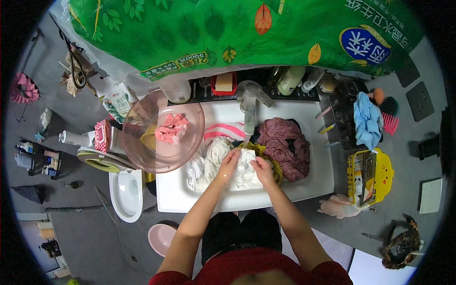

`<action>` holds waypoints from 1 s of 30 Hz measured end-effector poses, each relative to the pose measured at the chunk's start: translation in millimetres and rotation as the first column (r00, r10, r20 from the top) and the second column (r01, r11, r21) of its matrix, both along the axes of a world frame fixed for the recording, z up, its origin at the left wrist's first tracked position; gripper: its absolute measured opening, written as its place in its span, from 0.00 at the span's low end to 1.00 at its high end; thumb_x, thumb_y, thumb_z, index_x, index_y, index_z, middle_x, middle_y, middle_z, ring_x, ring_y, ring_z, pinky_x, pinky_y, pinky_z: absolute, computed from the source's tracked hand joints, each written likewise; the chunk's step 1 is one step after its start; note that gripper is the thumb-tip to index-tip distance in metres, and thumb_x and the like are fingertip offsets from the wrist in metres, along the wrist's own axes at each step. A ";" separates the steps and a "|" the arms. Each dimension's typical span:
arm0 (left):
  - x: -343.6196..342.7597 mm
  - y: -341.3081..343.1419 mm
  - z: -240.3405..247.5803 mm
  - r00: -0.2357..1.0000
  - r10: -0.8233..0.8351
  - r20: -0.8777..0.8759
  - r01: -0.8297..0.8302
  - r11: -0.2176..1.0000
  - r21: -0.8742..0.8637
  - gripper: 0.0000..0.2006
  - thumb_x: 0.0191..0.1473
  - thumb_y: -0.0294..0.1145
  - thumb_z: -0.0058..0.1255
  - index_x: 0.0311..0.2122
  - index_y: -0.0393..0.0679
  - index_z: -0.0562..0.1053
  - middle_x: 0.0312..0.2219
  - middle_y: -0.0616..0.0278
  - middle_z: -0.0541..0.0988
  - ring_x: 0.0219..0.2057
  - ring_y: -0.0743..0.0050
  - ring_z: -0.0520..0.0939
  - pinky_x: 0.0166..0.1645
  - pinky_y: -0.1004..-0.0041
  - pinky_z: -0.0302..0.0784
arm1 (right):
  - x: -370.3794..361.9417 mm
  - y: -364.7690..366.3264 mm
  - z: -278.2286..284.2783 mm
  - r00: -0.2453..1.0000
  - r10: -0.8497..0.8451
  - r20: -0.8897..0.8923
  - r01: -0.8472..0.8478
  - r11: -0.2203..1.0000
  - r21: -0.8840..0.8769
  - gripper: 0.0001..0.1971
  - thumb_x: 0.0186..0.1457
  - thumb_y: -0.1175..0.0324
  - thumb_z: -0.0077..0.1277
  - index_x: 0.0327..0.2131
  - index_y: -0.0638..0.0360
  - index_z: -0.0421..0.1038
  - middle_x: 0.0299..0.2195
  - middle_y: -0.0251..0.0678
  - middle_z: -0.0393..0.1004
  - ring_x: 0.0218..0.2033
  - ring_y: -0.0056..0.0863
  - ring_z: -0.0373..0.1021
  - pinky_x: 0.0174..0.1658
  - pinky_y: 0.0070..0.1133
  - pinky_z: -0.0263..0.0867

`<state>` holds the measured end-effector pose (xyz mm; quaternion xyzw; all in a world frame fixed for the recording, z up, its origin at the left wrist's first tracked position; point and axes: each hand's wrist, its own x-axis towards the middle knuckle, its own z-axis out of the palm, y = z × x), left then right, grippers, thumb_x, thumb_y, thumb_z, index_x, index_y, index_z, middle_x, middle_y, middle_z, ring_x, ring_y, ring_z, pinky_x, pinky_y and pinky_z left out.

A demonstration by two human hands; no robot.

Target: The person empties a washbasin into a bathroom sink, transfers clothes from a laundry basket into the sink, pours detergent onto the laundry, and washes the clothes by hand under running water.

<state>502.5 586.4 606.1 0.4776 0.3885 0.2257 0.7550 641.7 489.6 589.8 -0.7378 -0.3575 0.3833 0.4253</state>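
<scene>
Over the white sink (316, 164), my left hand (230, 164) and my right hand (262, 171) are both closed on a white cloth (245, 172), which is bunched and hangs between them. The cloth is just below the spout of the tap (249, 114), where a thin stream of water seems to run down. More white fabric (213, 159) lies in the sink by my left hand. To the right of the tap is a crumpled dark purple garment (285, 147), with mustard-yellow cloth (276, 167) partly under it. Pink-and-white striped fabric (225, 131) lies at the back.
A clear pink basin (194, 154) with a pink cloth (172, 129) in it overlaps the sink's left side. Behind the tap, a dark shelf holds a red soap dish (224, 84) and bottles. A yellow basket (384, 175) hangs at right. A large green package (190, 38) looms at the top.
</scene>
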 end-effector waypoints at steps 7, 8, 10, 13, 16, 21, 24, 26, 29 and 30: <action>-7.3 -7.2 -73.2 0.906 -0.167 -0.389 0.323 0.866 0.381 0.19 0.42 0.37 0.56 0.40 0.42 0.68 0.26 0.59 0.72 0.29 0.72 0.73 0.34 0.75 0.67 | 6.3 -7.8 3.6 0.591 -0.347 -0.728 0.474 0.880 -0.035 0.14 0.51 0.66 0.48 0.41 0.62 0.66 0.35 0.31 0.70 0.32 0.18 0.66 0.34 0.15 0.62; -2.6 -8.6 -68.6 0.881 -0.145 -0.450 0.335 0.863 0.377 0.16 0.40 0.38 0.57 0.32 0.42 0.69 0.25 0.55 0.71 0.25 0.65 0.73 0.30 0.71 0.67 | 15.3 -13.1 -4.2 0.695 -0.394 -0.602 0.502 0.865 0.014 0.14 0.50 0.67 0.49 0.39 0.62 0.67 0.33 0.30 0.70 0.30 0.17 0.66 0.33 0.14 0.61; -1.7 -9.7 -56.0 0.876 -0.070 -0.477 0.305 0.846 0.437 0.14 0.39 0.38 0.57 0.29 0.42 0.68 0.24 0.56 0.72 0.23 0.64 0.73 0.29 0.69 0.67 | 29.6 -22.6 -9.0 0.693 -0.528 -0.492 0.600 0.800 -0.014 0.12 0.45 0.68 0.53 0.35 0.61 0.70 0.26 0.25 0.69 0.26 0.14 0.63 0.30 0.12 0.59; -3.8 -10.7 -52.5 0.901 0.080 -0.427 0.261 0.686 0.679 0.13 0.39 0.36 0.57 0.26 0.42 0.68 0.24 0.57 0.72 0.22 0.61 0.73 0.28 0.67 0.68 | 49.8 -36.7 -29.5 0.721 -0.650 -0.241 0.673 0.740 0.017 0.12 0.42 0.73 0.53 0.34 0.61 0.69 0.25 0.27 0.69 0.24 0.20 0.62 0.30 0.16 0.60; -16.3 -12.5 -57.3 0.908 0.052 -0.416 0.314 0.574 0.757 0.11 0.38 0.34 0.57 0.26 0.42 0.68 0.23 0.58 0.72 0.22 0.59 0.73 0.28 0.66 0.69 | 57.5 -52.2 -36.4 0.753 -0.390 0.531 0.490 0.870 -0.055 0.15 0.40 0.77 0.49 0.37 0.62 0.66 0.31 0.38 0.69 0.31 0.32 0.66 0.36 0.23 0.62; -26.6 -28.7 -35.7 0.966 -0.182 -0.186 0.258 0.583 0.771 0.10 0.38 0.31 0.55 0.25 0.43 0.67 0.23 0.58 0.71 0.22 0.60 0.74 0.28 0.66 0.69 | 20.9 -8.8 20.7 0.694 0.070 0.717 -0.257 0.954 0.155 0.18 0.43 0.77 0.45 0.42 0.60 0.64 0.41 0.44 0.66 0.47 0.39 0.59 0.50 0.29 0.54; -27.1 -37.1 -24.4 0.824 -0.391 -0.409 0.565 0.610 0.556 0.07 0.46 0.36 0.48 0.25 0.43 0.70 0.21 0.54 0.73 0.23 0.56 0.75 0.29 0.63 0.69 | 15.1 8.8 28.9 0.555 0.528 0.643 -0.538 0.817 -0.207 0.12 0.48 0.61 0.44 0.33 0.55 0.71 0.37 0.40 0.69 0.45 0.34 0.61 0.51 0.32 0.51; -42.4 -32.1 -36.1 0.772 -0.330 -0.542 0.613 0.611 0.501 0.10 0.48 0.39 0.44 0.25 0.43 0.71 0.22 0.53 0.73 0.24 0.55 0.75 0.30 0.62 0.69 | 14.9 14.4 30.3 0.450 0.689 0.569 -0.582 0.709 -0.399 0.14 0.48 0.57 0.44 0.28 0.54 0.74 0.34 0.39 0.71 0.44 0.33 0.61 0.51 0.32 0.50; -61.7 -18.8 -59.9 0.616 -0.220 -0.756 0.722 0.541 0.431 0.17 0.50 0.44 0.37 0.25 0.43 0.73 0.26 0.51 0.75 0.27 0.53 0.76 0.35 0.59 0.69 | 31.6 5.2 26.5 0.468 0.565 0.680 -0.484 0.807 -0.338 0.17 0.46 0.53 0.44 0.17 0.52 0.74 0.29 0.39 0.72 0.38 0.33 0.64 0.49 0.31 0.52; -69.3 -15.5 -66.7 0.596 -0.169 -0.785 0.729 0.524 0.441 0.17 0.49 0.44 0.38 0.25 0.43 0.73 0.25 0.51 0.75 0.29 0.54 0.76 0.35 0.59 0.70 | 38.7 2.3 25.9 0.412 0.578 0.704 -0.492 0.792 -0.362 0.17 0.46 0.53 0.44 0.15 0.52 0.74 0.29 0.39 0.72 0.36 0.34 0.65 0.46 0.31 0.55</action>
